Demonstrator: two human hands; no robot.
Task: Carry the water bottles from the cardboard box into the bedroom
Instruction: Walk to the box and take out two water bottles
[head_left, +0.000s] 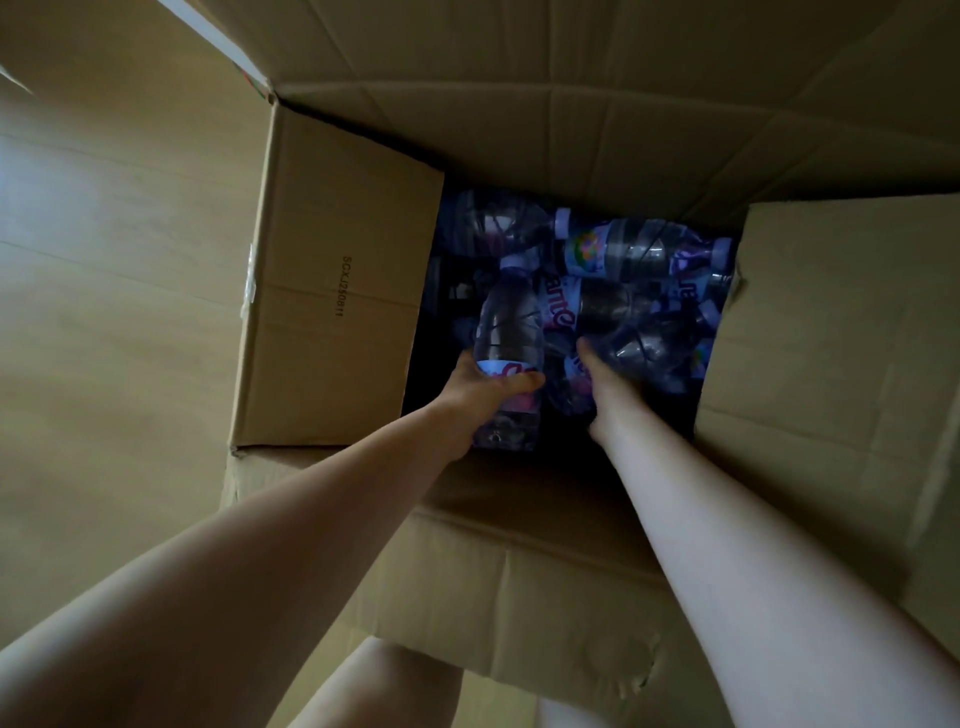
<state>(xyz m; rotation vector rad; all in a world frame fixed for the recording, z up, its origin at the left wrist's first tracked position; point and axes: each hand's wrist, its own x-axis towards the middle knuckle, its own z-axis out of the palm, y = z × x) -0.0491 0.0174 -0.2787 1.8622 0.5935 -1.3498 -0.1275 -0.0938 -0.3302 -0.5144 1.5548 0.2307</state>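
A large open cardboard box (337, 291) stands on the floor, its flaps folded outward. Several clear water bottles (618, 249) with blue-white labels lie jumbled in its dark bottom. Both my arms reach down into the box. My left hand (483, 387) grips one bottle (509, 322) around its label, thumb across the front, the bottle's neck pointing away from me. My right hand (605, 384) is deep among the bottles on the right; its fingers are hidden behind the wrist, touching a bottle (639, 343).
Light wooden floor (104, 260) spreads to the left of the box. The far flap (571, 93) and the right flap (831, 338) stand around the opening. My knees (384, 686) show at the bottom, close to the near wall.
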